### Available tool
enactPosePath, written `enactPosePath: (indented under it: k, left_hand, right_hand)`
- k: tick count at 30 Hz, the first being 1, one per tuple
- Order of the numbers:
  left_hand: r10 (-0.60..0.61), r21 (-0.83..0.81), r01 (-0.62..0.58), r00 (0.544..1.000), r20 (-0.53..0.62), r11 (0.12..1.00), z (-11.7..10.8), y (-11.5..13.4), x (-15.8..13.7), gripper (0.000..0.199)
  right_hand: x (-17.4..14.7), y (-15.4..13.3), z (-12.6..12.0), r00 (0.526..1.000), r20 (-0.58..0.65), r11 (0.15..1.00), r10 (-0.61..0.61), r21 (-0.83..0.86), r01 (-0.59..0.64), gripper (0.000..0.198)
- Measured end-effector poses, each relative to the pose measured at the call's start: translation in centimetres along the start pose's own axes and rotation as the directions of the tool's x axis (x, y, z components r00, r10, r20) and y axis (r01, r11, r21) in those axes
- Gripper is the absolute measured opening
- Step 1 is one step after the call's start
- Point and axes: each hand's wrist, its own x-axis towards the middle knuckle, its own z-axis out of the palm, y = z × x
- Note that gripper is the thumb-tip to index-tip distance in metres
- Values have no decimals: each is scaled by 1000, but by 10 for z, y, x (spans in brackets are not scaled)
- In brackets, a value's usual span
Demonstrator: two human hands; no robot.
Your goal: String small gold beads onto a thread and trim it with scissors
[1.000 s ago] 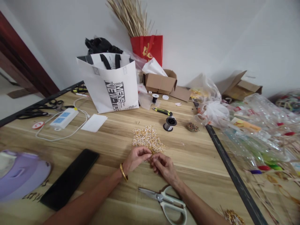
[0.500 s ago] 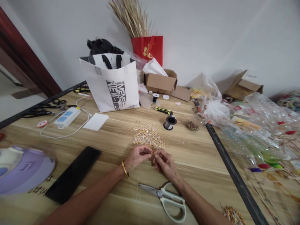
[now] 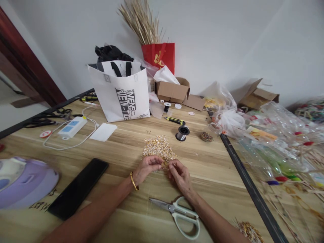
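A loose pile of small gold and clear beads [image 3: 157, 145] lies in the middle of the wooden table. At its near edge my left hand [image 3: 148, 167], with a gold bracelet [image 3: 134, 181] at the wrist, pinches a small gold bead [image 3: 162, 165] between thumb and forefinger. My right hand [image 3: 180, 174] is just to the right, its fingers closed in a pinch; whatever sits between them is too small to make out. A narrow gap separates the fingertips. Scissors [image 3: 177, 212] with pale green handles lie near my right forearm, blades pointing left.
Behind the pile are a wire spool [image 3: 182, 134], a yellow-black cutter [image 3: 174, 120] and a jar of beads [image 3: 207, 135]. A black phone [image 3: 79, 189] lies left. A white bag [image 3: 118, 91] stands behind; plastic bottles [image 3: 286, 135] crowd the right. Finished-looking gold stems [image 3: 249, 233] lie bottom right.
My hands have drawn slightly apart, from fingertips touching to a small gap. The whole view has shifted a little.
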Motion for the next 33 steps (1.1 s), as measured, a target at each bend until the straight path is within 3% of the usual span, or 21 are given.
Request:
enactPosePath:
  k: [8, 15, 23, 28, 33]
  left_hand:
    - [-19, -31, 20, 1000, 19, 999, -1, -2, 1, 23]
    - [28, -19, -27, 998, 62, 999, -6, -7, 1, 22]
    - [1, 44, -4, 998, 69, 999, -4, -1, 0, 25]
    - [-32, 148, 21, 997, 76, 989, -2, 2, -1, 29]
    - [2, 267, -32, 994, 111, 963, -2, 2, -1, 28]
  right_hand:
    - [-1, 5, -3, 998, -26, 998, -56, -39, 55, 25]
    - [-1, 3, -3, 997, -74, 994, -37, 102, 44, 23]
    - [3, 7, -7, 997, -70, 966, 34, 257, -15, 24]
    - [5, 11, -7, 997, -74, 928, 38, 373, -8, 20]
    - [6, 10, -8, 997, -38, 871, 70, 490, -43, 16]
